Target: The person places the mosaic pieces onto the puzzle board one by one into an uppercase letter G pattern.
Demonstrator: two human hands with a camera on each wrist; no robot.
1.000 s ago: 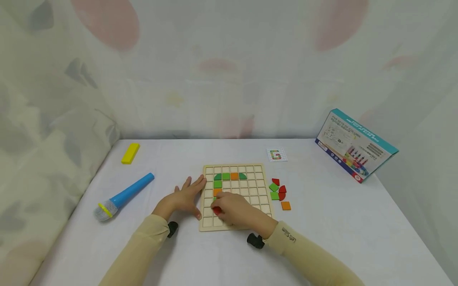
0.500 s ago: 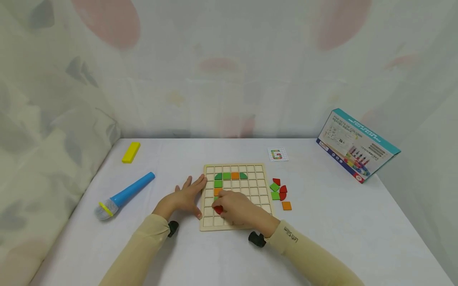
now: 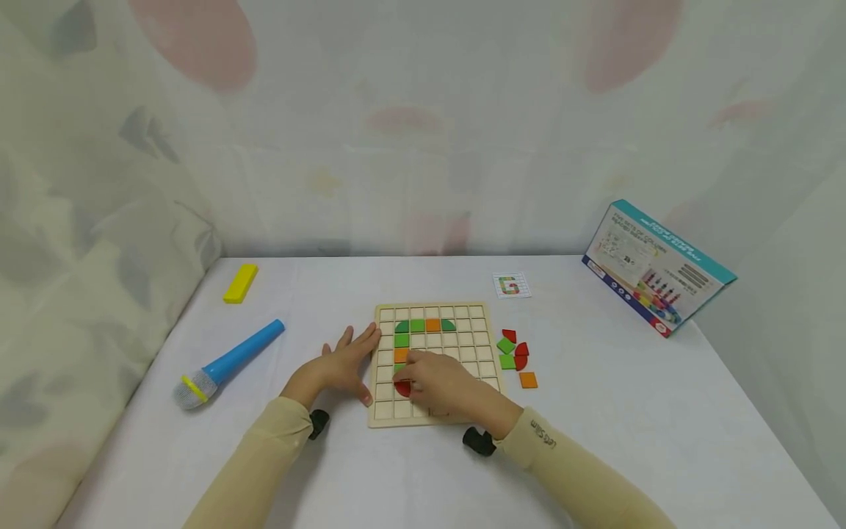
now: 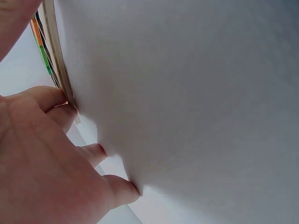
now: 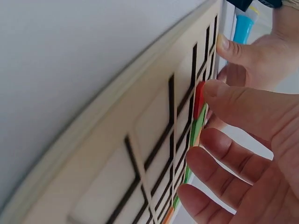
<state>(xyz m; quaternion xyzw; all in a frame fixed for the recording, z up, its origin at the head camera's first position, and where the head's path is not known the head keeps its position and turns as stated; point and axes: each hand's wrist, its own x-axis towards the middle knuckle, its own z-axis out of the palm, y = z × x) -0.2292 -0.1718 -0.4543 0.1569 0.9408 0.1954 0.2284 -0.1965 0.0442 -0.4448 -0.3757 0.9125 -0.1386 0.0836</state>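
Board (image 3: 471, 353): flat on table (image 3: 595, 448) | red tile (image 3: 403, 390): in cell toward near left corner | right hand (image 3: 441, 386): thumb touching red tile, unclear whether pinching | left hand (image 3: 341, 367): fingers spread, thumb and some fingertips against left edge of board | loose tiles (image 3: 507, 362): just right of board | card (image 3: 512, 285): beyond loose tiles

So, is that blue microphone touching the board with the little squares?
No, the blue microphone lies on the white cloth, with the left hand between it and the board.
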